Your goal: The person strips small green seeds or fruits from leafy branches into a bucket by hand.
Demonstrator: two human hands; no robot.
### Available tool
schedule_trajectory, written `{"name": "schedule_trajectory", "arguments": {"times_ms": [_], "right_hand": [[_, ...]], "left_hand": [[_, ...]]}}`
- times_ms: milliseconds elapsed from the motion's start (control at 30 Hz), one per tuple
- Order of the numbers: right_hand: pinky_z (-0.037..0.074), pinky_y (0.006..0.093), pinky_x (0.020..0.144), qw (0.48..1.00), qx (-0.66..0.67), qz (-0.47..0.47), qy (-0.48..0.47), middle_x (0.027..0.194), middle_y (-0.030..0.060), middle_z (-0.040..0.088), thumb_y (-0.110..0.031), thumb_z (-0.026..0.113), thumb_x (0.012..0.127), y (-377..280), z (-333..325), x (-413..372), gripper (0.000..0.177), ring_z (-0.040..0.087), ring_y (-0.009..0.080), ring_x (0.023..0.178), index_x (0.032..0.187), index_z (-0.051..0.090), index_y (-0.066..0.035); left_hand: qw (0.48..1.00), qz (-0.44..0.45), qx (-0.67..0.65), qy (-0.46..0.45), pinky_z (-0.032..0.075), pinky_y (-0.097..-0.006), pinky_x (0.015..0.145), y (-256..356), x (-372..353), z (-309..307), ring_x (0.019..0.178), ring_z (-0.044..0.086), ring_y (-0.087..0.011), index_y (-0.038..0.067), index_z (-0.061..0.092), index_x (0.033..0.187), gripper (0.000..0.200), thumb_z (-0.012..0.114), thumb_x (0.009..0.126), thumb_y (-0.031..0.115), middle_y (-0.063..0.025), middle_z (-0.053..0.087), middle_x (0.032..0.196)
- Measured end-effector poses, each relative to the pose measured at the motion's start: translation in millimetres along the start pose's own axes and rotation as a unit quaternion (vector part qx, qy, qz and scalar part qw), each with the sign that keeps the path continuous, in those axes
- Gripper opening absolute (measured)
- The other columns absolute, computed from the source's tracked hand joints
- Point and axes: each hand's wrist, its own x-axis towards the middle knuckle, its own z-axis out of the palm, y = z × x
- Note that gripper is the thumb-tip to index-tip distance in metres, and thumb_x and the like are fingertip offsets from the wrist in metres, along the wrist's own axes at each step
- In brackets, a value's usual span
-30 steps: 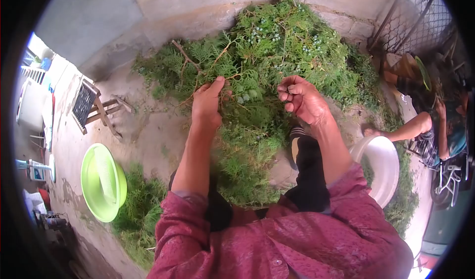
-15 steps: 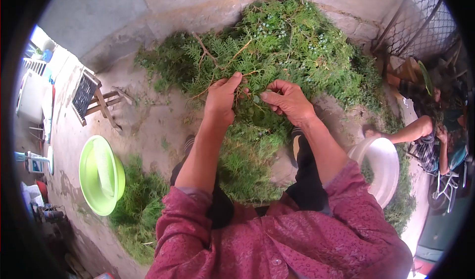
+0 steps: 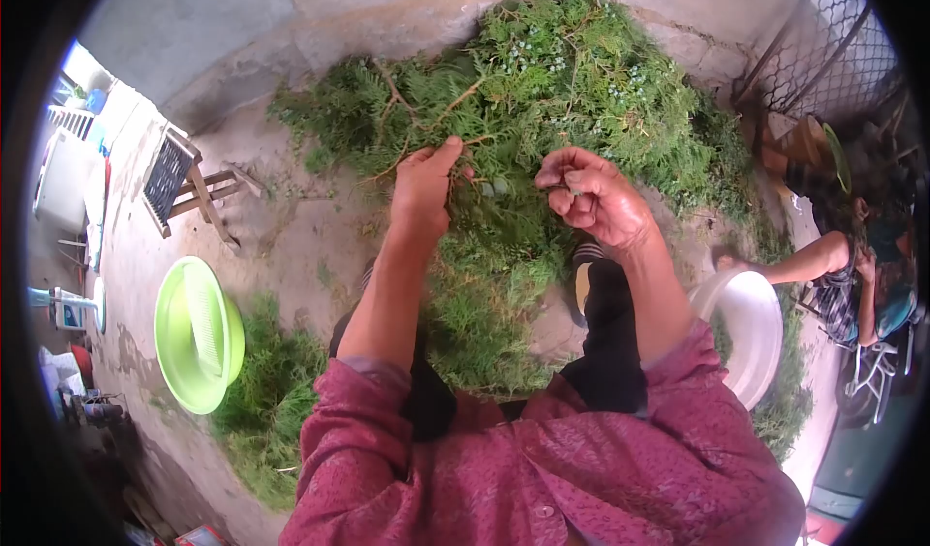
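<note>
My left hand (image 3: pixel 423 189) is closed around a thin brown branch (image 3: pixel 455 105) with green sprigs, held over the middle of the view. To its right, my right hand (image 3: pixel 596 200) is raised with its fingers curled and pinched together; what they hold, if anything, is too small to make out. Beyond both hands lies a large heap of green conifer foliage (image 3: pixel 639 110) with small bluish berries. More cut greenery (image 3: pixel 484 323) covers the floor between my feet.
A green basin (image 3: pixel 234 343) stands at the left beside loose greenery, with a wooden stool (image 3: pixel 199 192) farther up. A whitish tub (image 3: pixel 765 338) is at the right. Another person's leg (image 3: pixel 809 258) and hands show at the far right, below a wire mesh (image 3: pixel 833 32).
My right hand has moved right, away from my left hand, and turned so that its palm side shows more. My left hand has shifted slightly left, still on the branch.
</note>
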Motion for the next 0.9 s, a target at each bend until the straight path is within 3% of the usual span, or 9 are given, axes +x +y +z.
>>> {"name": "schedule_trajectory", "arguments": {"times_ms": [67, 200, 367, 500, 567, 700, 800, 900], "right_hand": [[0.03, 0.017, 0.039, 0.998, -0.022, -0.001, 0.05, 0.075, 0.0053, 0.057, -0.007, 0.058, 0.079, 1.0, -10.3, 9.6, 0.013, 0.047, 0.0058, 0.052, 0.09, 0.055, -0.001], [0.03, 0.0158, 0.038, 0.99, -0.106, 0.009, 0.096, 0.07, 0.0035, 0.054, -0.012, 0.059, 0.082, 11.6, -9.9, 19.0, 0.013, 0.045, 0.0057, 0.051, 0.088, 0.055, -0.002], [0.028, 0.0171, 0.039, 0.989, -0.121, 0.054, 0.066, 0.066, 0.0001, 0.052, -0.016, 0.062, 0.082, 21.0, -9.0, 28.3, 0.014, 0.045, 0.0054, 0.048, 0.086, 0.056, -0.004], [0.03, 0.0182, 0.041, 0.982, -0.155, 0.076, 0.071, 0.064, -0.0027, 0.051, -0.022, 0.067, 0.078, 19.9, -3.0, 26.1, 0.02, 0.044, 0.0049, 0.048, 0.083, 0.058, -0.005], [0.031, 0.0187, 0.042, 0.982, -0.149, 0.12, -0.013, 0.064, -0.0034, 0.051, -0.024, 0.07, 0.074, 22.1, -2.0, 23.3, 0.023, 0.044, 0.005, 0.049, 0.082, 0.058, -0.006], [0.033, 0.0193, 0.042, 0.981, -0.161, 0.107, -0.024, 0.063, -0.003, 0.051, -0.027, 0.073, 0.07, 24.6, 4.3, 23.6, 0.03, 0.045, 0.0051, 0.05, 0.083, 0.058, -0.005], [0.034, 0.0192, 0.043, 0.981, -0.182, 0.06, 0.044, 0.064, -0.0018, 0.053, -0.028, 0.074, 0.068, 29.9, 3.9, 27.1, 0.034, 0.045, 0.0053, 0.05, 0.086, 0.059, -0.004], [0.032, 0.0174, 0.041, 0.948, -0.294, 0.036, 0.119, 0.066, -0.0054, 0.055, -0.019, 0.073, 0.069, 28.3, 9.4, 26.9, 0.022, 0.043, 0.0022, 0.047, 0.082, 0.061, -0.007]], "left_hand": [[0.997, 0.013, 0.058, -0.04, 0.043, -0.0294, 0.051, -8.4, 1.8, 1.7, 0.061, 0.053, -0.0138, 0.004, 0.057, 0.085, 0.02, 0.062, 0.081, 0.022, -0.0035, 0.057, 0.072], [0.995, 0.008, 0.059, -0.074, 0.042, -0.0265, 0.051, -13.3, -3.0, 8.5, 0.061, 0.052, -0.0122, 0.003, 0.058, 0.084, 0.02, 0.062, 0.081, 0.022, -0.0025, 0.058, 0.074], [0.99, -0.035, 0.033, -0.133, 0.043, -0.0238, 0.048, -15.3, -8.2, 10.5, 0.055, 0.052, -0.0104, 0.001, 0.059, 0.082, 0.018, 0.063, 0.08, 0.018, -0.0027, 0.058, 0.071], [0.991, -0.032, 0.021, -0.128, 0.044, -0.0242, 0.048, -11.3, -11.4, 10.8, 0.054, 0.052, -0.0106, 0.001, 0.059, 0.082, 0.018, 0.063, 0.08, 0.018, -0.0028, 0.058, 0.07], [0.989, -0.033, 0.019, -0.142, 0.044, -0.0244, 0.048, -10.2, -13.2, 9.7, 0.053, 0.051, -0.0099, 0.001, 0.059, 0.083, 0.018, 0.063, 0.08, 0.018, -0.0022, 0.057, 0.068], [0.987, -0.035, 0.048, -0.151, 0.045, -0.0244, 0.05, -9.2, -13.1, 9.2, 0.053, 0.051, -0.0089, 0.001, 0.059, 0.083, 0.02, 0.064, 0.079, 0.019, -0.002, 0.058, 0.069], [0.988, -0.032, 0.042, -0.143, 0.042, -0.0231, 0.048, -9.2, -9.9, 6.4, 0.053, 0.049, -0.0068, 0.001, 0.06, 0.079, 0.019, 0.065, 0.078, 0.02, -0.0007, 0.058, 0.067], [0.98, 0.018, 0.13, -0.147, 0.035, -0.0221, 0.046, -14.2, -4.0, 0.4, 0.051, 0.044, -0.0055, 0.002, 0.061, 0.072, 0.02, 0.066, 0.078, 0.021, 0.0013, 0.056, 0.063]]}}
